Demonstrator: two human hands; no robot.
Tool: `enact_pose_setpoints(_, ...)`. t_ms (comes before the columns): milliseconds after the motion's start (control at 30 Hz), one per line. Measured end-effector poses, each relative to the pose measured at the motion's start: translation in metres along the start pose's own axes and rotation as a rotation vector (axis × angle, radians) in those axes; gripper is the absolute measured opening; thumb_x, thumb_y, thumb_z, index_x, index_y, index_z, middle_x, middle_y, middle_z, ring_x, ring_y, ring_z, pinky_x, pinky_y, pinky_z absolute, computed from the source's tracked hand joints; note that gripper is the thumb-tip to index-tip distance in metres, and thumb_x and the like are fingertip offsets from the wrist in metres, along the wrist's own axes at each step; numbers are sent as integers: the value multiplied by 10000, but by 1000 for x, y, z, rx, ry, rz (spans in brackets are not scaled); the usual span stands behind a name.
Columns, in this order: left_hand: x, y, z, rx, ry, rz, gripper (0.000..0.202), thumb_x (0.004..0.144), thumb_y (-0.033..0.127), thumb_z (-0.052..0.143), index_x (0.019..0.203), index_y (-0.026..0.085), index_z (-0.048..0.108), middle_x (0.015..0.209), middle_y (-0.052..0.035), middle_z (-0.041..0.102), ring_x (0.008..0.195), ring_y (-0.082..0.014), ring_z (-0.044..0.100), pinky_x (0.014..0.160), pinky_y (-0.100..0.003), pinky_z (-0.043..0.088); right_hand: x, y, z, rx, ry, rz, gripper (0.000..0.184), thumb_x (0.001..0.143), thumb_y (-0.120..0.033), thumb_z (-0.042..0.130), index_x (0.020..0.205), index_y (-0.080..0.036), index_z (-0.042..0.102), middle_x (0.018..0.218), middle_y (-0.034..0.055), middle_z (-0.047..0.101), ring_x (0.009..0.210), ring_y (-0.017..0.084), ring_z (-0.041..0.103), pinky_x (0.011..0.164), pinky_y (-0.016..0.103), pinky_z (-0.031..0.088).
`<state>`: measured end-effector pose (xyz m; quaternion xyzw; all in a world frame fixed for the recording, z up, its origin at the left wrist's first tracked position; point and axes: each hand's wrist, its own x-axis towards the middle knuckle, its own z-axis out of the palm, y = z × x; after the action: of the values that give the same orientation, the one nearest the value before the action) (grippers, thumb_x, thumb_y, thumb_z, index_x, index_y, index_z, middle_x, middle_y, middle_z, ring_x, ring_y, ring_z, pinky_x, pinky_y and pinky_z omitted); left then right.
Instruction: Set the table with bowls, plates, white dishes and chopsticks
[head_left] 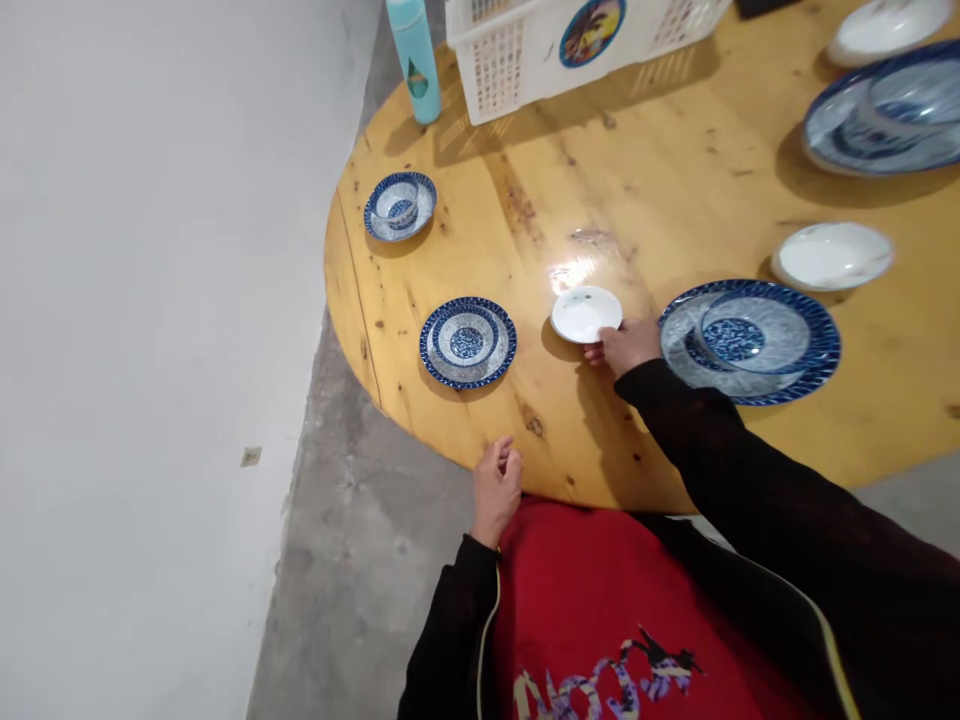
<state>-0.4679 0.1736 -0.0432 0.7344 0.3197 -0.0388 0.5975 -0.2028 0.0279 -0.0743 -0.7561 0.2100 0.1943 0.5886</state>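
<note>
My right hand pinches the near right rim of a small white dish, thumb on top and fingers below. The dish has a faint green pattern and casts a shadow on the wooden table; whether it touches the wood I cannot tell. To its left, a glass bowl sits on a blue-rimmed plate. On the right, a larger blue-rimmed plate bears another clear bowl, close to my right wrist. My left hand hovers by the table's near edge, loosely bent and holding nothing.
Farther left, a small bowl rests on a blue plate. A white basket and a turquoise bottle stand at the back. Two white dishes, the nearer one included, and another large blue plate are at right.
</note>
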Motion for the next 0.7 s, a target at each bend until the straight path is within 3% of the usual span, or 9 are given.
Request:
enact_pose_setpoints(133, 17, 7, 14, 5, -56, -4, 320, 992, 355, 543, 1219, 167, 667, 1021, -94, 745, 917, -205, 719, 874, -362, 598, -32, 13, -4, -18, -26, 6, 134, 877, -55, 531, 808, -145, 601, 562, 19, 625, 450, 135, 588, 411, 214, 488)
enact_pose_setpoints(300, 51, 29, 31, -100, -92, -65, 461, 1012, 372, 528, 1408, 137, 558, 1005, -99, 737, 871, -184, 723, 847, -326, 600, -74, 32, -7, -46, -120, 3, 83, 790, -122, 544, 755, -170, 603, 513, 45, 629, 435, 203, 623, 376, 245, 466)
enact_pose_setpoints(400, 63, 41, 35, -234, -125, -100, 514, 1026, 376, 504, 1482, 138, 500, 1101, -125, 730, 901, -181, 719, 813, -296, 604, -91, 47, -9, -76, -195, 0, 107, 779, -198, 550, 801, -152, 644, 491, 37, 615, 427, 217, 624, 380, 254, 476)
enact_pose_setpoints(500, 65, 45, 34, -331, -166, -111, 449, 1024, 366, 493, 1406, 149, 581, 1166, -121, 715, 893, -164, 703, 781, -260, 604, -100, 61, -11, -107, -241, -22, 249, 786, -281, 554, 922, -126, 695, 481, 23, 606, 429, 222, 626, 389, 260, 489)
enact_pose_setpoints(700, 64, 43, 32, -334, -170, -133, 338, 981, 366, 569, 1210, 140, 672, 1002, -74, 696, 792, -133, 656, 718, -238, 620, -98, 69, -16, -157, -309, -52, 378, 815, -357, 550, 1065, -118, 703, 529, 31, 638, 469, 224, 644, 431, 276, 524)
